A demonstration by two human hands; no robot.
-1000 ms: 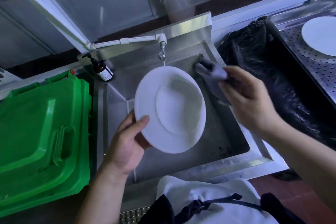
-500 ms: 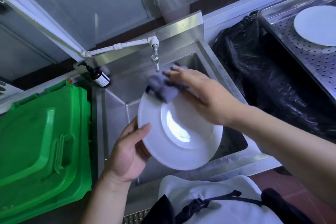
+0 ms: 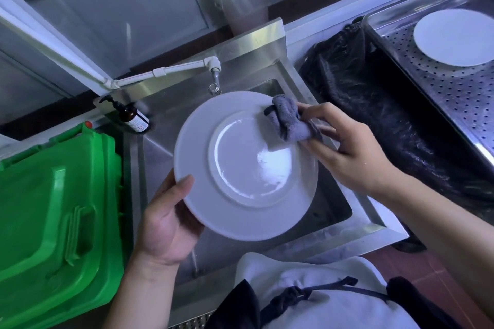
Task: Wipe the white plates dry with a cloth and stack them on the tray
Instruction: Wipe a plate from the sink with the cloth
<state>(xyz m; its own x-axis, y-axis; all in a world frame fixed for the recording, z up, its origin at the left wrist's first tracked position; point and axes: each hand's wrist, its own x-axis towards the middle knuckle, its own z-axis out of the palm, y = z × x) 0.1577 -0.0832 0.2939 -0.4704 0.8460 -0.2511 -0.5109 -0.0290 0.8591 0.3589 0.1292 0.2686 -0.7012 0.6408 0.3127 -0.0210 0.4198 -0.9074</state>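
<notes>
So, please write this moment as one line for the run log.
step: wiping | left hand: holds white plate over sink | right hand: presses grey cloth on plate | tray: one plate

Left hand (image 3: 165, 224): near left, forearm rising from near edge, thumb extended, fingers curled in a grip; right hand (image 3: 350, 149): reaching in from right, fingertips pinching.
</notes>
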